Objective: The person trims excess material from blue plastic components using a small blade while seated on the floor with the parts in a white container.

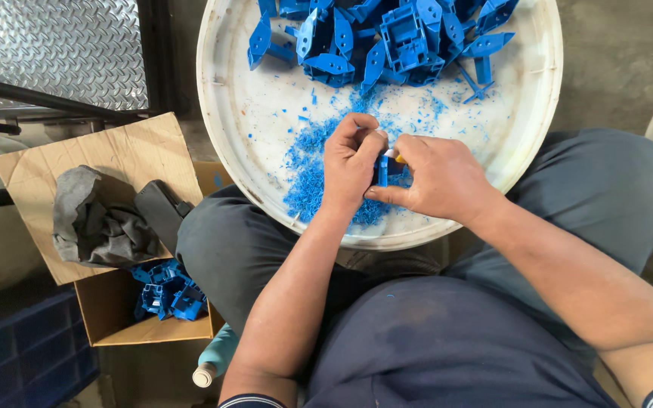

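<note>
Resting on the lap, a white round tray (224, 143) with both hands over its near part. Left hand (351, 162) and right hand (432, 177) meeting at the middle, fingers (378, 143) of both clenched on one small blue part (384, 171); something small with a yellow tip (397, 157) showing between the thumbs, too hidden to tell what. Beneath the hands, a heap of blue shavings (307, 177) spread on the tray. At the near left, an open box (107, 310) with blue parts (166, 291) inside, a grey rag (88, 215) on its flap, a bottle (213, 361) just beside it. At the tray's far side, a pile of blue pieces (387, 38), well apart from the hands.
</note>
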